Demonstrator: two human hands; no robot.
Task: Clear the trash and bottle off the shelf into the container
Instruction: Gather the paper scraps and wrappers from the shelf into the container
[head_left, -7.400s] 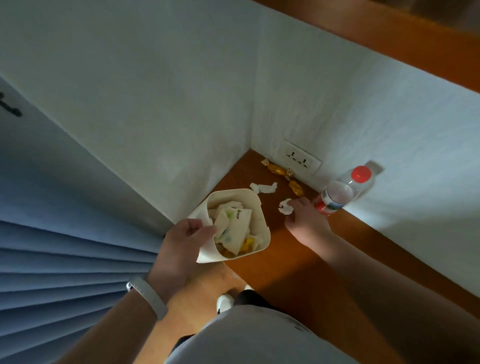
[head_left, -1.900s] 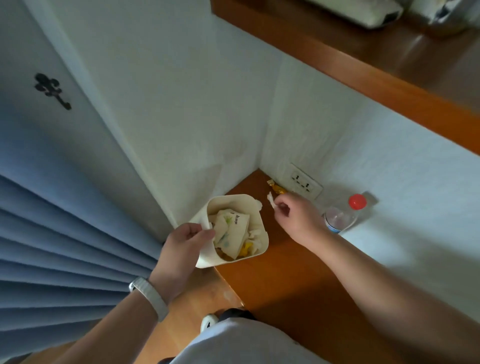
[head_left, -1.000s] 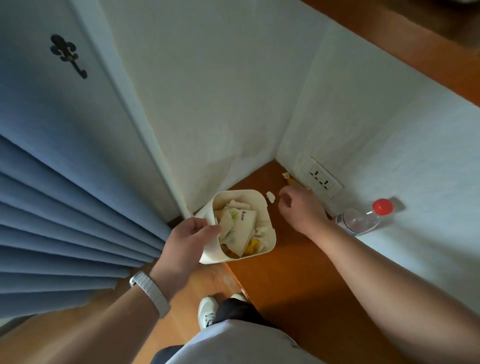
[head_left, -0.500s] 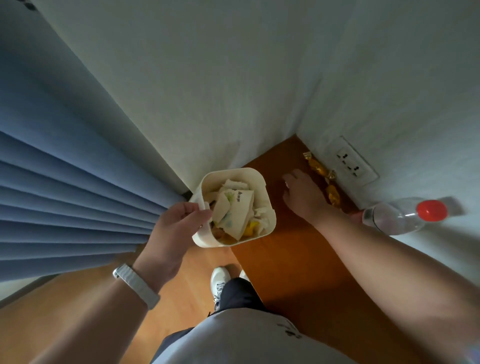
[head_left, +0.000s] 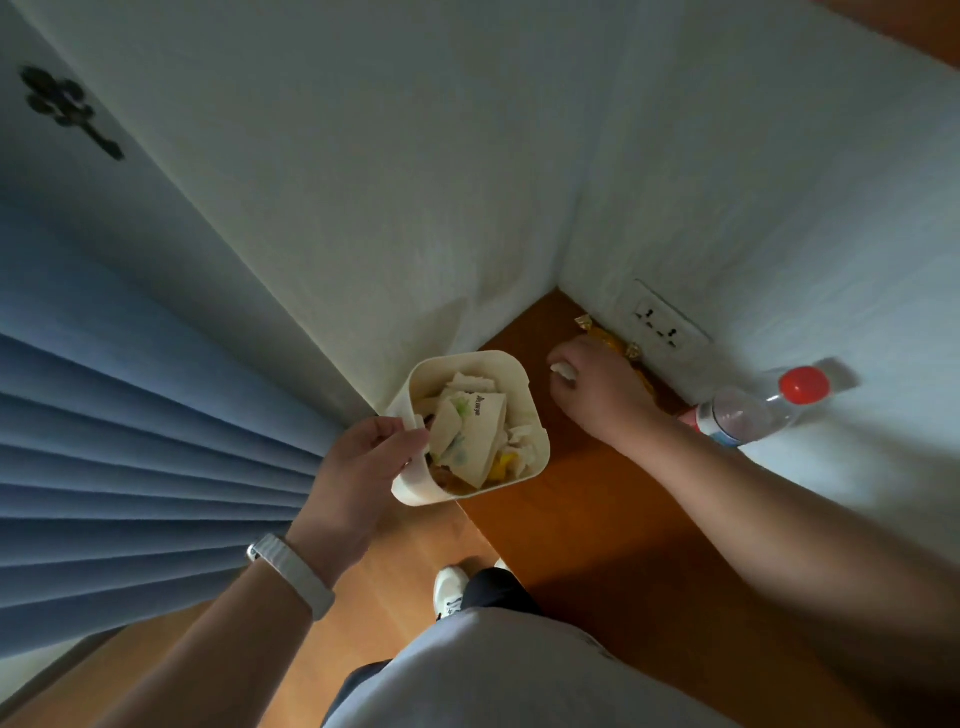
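My left hand (head_left: 358, 462) grips the near rim of a cream container (head_left: 524, 384) stuffed with paper trash, held at the left edge of the wooden shelf (head_left: 613, 525). My right hand (head_left: 602, 395) is just right of the container, fingers pinched on a small white crumpled scrap (head_left: 563, 370). Gold candy wrappers (head_left: 608, 340) lie along the wall behind that hand, partly hidden by it. A clear plastic bottle (head_left: 748, 413) with a red cap lies on its side against the right wall.
White walls meet in a corner behind the shelf, with a wall socket (head_left: 660, 323) low on the right wall. A blue pleated curtain (head_left: 130, 457) hangs at the left. Below are the wooden floor (head_left: 384, 587) and my white shoe (head_left: 449, 584).
My right hand has lifted off the shelf with a white scrap pinched in its fingertips. The container stays in my left hand. The camera view has tilted up.
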